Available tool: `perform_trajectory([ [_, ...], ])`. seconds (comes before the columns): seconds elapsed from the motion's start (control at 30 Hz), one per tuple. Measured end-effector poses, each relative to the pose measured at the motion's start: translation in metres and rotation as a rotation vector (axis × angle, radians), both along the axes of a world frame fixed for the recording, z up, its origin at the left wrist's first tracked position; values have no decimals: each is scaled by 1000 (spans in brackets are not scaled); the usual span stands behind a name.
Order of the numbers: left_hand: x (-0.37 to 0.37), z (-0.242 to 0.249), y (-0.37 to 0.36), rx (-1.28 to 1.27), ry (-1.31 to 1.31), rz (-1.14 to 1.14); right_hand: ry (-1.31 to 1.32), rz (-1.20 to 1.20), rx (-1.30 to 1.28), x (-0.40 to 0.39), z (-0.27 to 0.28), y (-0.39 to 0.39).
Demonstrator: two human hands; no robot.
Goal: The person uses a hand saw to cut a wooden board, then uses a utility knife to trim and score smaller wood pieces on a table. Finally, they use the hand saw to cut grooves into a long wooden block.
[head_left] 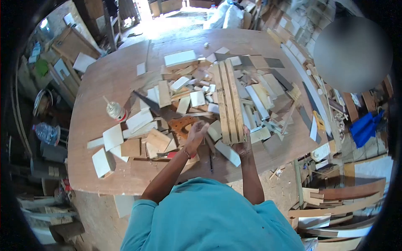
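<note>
Wood scraps cover the round table (96, 83), and the view runs from its bare left edge toward the pile. A water bottle (46, 133) lies on the floor left of the table. On the tabletop a glue bottle (115, 111) rests on its side, near flat offcuts (113, 137) scattered along the near edge. Further right, the left hand (196, 136) is raised over the scraps with its fingers open and loosely spread, holding nothing; a perforated brown piece (182, 124) lies just beside it. A pencil (210, 161) lies on the table between the two arms. The right hand (244, 144) grips the near end of the slats (228, 98), long pale strips lying side by side and running away over the pile at the table's middle. More boards (335, 201) are stacked on the floor at far right.
</note>
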State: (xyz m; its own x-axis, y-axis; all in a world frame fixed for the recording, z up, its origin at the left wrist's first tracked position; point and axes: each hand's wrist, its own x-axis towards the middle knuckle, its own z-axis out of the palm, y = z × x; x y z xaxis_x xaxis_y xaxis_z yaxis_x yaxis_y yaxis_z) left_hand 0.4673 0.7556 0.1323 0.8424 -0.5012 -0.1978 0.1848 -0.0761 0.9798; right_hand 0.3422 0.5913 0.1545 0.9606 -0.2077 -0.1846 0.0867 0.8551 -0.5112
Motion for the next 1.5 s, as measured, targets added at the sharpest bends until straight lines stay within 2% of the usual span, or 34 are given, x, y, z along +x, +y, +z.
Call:
perform_trajectory([
  [0.13, -5, 54, 24, -159, 224, -11, 47, -10, 130, 14, 5, 40],
  [0.2, 0, 44, 34, -185, 278, -37, -109, 135, -64, 17, 8, 53],
  [0.23, 0, 46, 40, -220, 335, -82, -128, 166, -267, 13, 19, 60],
  [0.27, 0, 48, 46, -255, 392, -128, -126, 178, -266, 15, 17, 66],
  [0.37, -11, 58, 49, -333, 398, -15, -125, 249, 28, 20, -5, 73],
  [0.5, -10, 50, 60, -350, 317, 56, -113, 294, 61, 22, -24, 76],
  [0.6, -8, 41, 70, -322, 336, 69, -133, 270, -73, 18, -3, 82],
  [0.67, -7, 36, 77, -274, 298, 99, 77, 285, -132, 17, -1, 78],
  [0.73, -9, 27, 87, -223, 263, 133, 87, 267, -110, 23, 6, 80],
  [0.8, -14, 22, 97, -238, 260, 146, 171, 356, -490, 29, 6, 81],
  [0.87, -24, 23, 108, -237, 270, 162, 141, 311, -471, 35, -4, 92],
  [0.93, -32, 22, 119, -144, 213, 197, 91, 313, -622, 39, -23, 99],
  [1.0, -37, 15, 133, -159, 215, 219, 23, 352, -567, 45, -38, 109],
  [1.07, -48, 11, 149, -149, 108, 273, 28, 338, -608, 44, -35, 127],
  [1.2, -61, 24, 179, -288, 266, 453, 15, 531, -616, 50, -34, 155],
  [1.23, -61, 16, 192, -128, 196, 424, 19, 553, -569, 51, -37, 165],
  [1.37, -77, 8, 227, -246, 288, 519, 35, 688, -535, 56, -39, 199],
  [1.47, -88, 0, 250, -247, 321, 621, 74, 785, -634, 63, -44, 220],
  [1.5, -91, -2, 258, -237, 346, 635, 54, 793, -853, 66, -34, 225],
])
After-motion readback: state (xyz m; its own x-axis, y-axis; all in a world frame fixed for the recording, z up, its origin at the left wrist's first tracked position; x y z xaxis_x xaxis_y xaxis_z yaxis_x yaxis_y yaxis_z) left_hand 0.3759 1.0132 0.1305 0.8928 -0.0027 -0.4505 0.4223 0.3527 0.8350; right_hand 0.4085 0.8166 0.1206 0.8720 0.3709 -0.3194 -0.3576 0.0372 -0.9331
